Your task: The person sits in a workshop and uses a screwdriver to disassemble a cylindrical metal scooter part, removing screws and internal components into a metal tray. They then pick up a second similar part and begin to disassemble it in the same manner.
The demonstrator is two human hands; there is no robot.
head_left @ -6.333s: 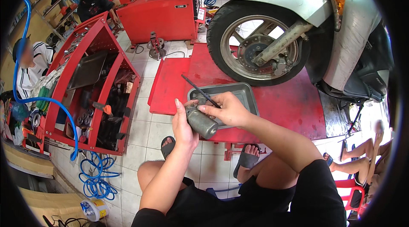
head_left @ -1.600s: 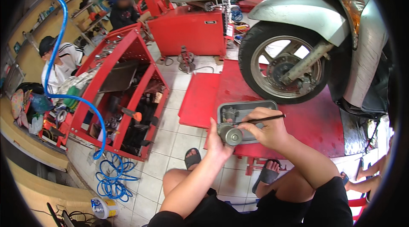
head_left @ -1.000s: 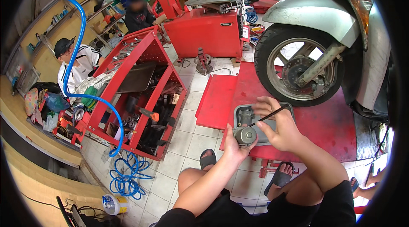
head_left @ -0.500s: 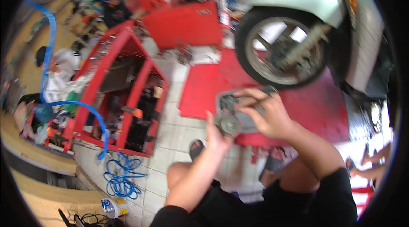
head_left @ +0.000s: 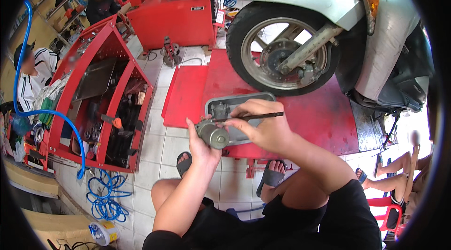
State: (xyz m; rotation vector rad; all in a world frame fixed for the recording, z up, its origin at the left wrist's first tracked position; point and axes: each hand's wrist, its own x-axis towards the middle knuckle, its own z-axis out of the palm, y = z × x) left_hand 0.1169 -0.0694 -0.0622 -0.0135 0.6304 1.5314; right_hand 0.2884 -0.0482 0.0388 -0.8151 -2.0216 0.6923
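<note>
by the near-left corner of the grey tray [head_left: 239,98], your left hand [head_left: 201,146] is wrapped round the grey metal cylinder [head_left: 212,134], thumb up its left side, palm below. looks like a cradle grip to carry the weight and leave the far end uncovered. round end face points back at you. your right hand [head_left: 264,125] pinches a thin dark rod [head_left: 267,115] between thumb and fingers, pencil-style, probably for fine control; one end sticks out right, the other sits by the cylinder's far end. can't tell if it touches. second metal part [head_left: 219,108] lies in the tray, likely so it stays contained. tray's on the red platform [head_left: 317,125], within easy reach, just in front of the scooter's front wheel [head_left: 275,55].
</note>
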